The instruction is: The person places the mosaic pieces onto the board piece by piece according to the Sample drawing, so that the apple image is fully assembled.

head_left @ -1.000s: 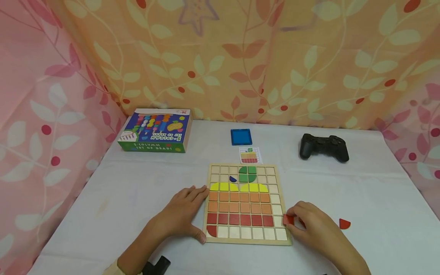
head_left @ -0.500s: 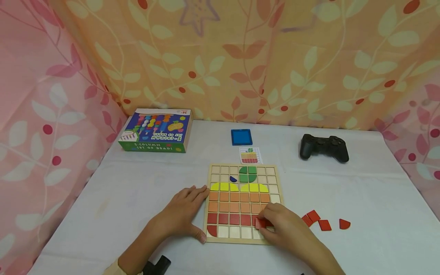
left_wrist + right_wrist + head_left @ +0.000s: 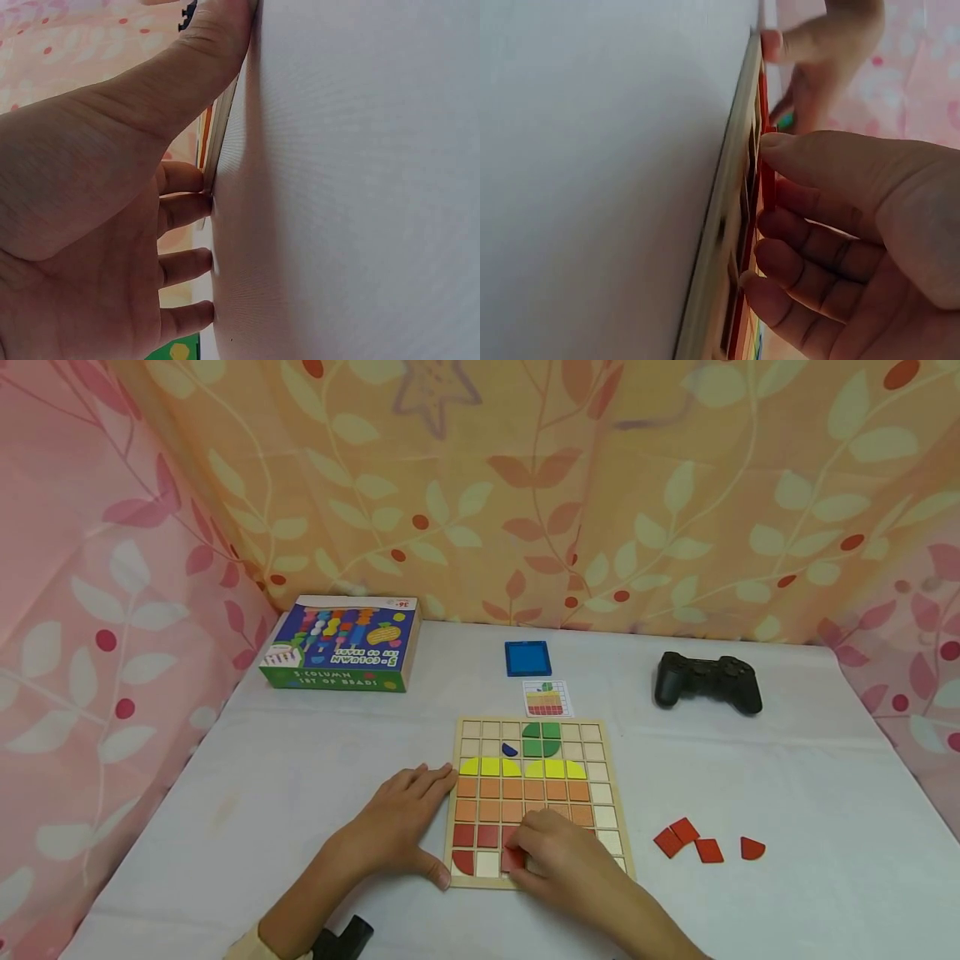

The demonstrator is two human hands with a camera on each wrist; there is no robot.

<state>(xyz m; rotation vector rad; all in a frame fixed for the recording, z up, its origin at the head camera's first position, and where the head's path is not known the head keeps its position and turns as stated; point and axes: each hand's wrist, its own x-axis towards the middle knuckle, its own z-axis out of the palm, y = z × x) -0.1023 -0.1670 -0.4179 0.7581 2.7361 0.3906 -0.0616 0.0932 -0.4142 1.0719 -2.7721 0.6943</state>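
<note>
A wooden grid board lies on the table, with green, yellow, orange and red tiles in its cells and a small dark blue half-round piece. My right hand pinches a red square tile between thumb and fingers, over the bottom row just right of its second cell. A red quarter-round tile fills the bottom left cell. My left hand rests at the board's left side, fingers spread, fingertips and thumb right at the edge. The right hand hides several cells of the lower rows.
Loose red square tiles and a red quarter-round tile lie right of the board. Behind it are a printed pattern card and a blue tray. A game controller sits back right, a bead-set box back left.
My right hand has moved left from the board's right edge across the bottom rows, carrying the red square tile. This uncovers the loose red tiles on the right. The left hand has stayed put.
</note>
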